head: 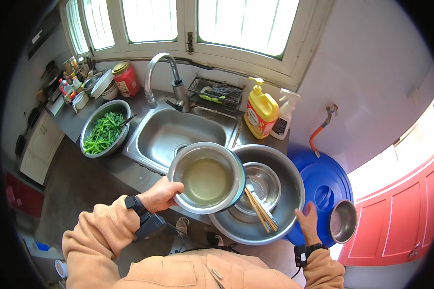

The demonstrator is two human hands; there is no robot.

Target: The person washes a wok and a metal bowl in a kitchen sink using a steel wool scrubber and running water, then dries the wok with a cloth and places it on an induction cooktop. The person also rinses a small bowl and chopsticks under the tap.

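Observation:
My left hand [161,195] grips the left rim of a metal bowl [177,162] with cloudy, pale yellow liquid [207,180] in it. Just behind that bowl's right side shows the blue-green edge of another vessel [243,180], mostly hidden. Both overlap a large metal basin [291,169], in which lie a smaller steel bowl [275,180] and a bundle of wooden chopsticks [259,209]. At the basin's right rim my right hand [308,220] is slightly blurred, thumb and fingers apart, with nothing in it; whether it touches the rim is unclear.
A steel sink [166,130] with a curved faucet [181,92] lies ahead. Leafy greens [105,133] fill a metal bowl at left. A yellow pump jug [260,112] and a spray bottle [285,115] stand behind the basin. A small metal bowl [343,220] sits on a blue lidded bin [332,173].

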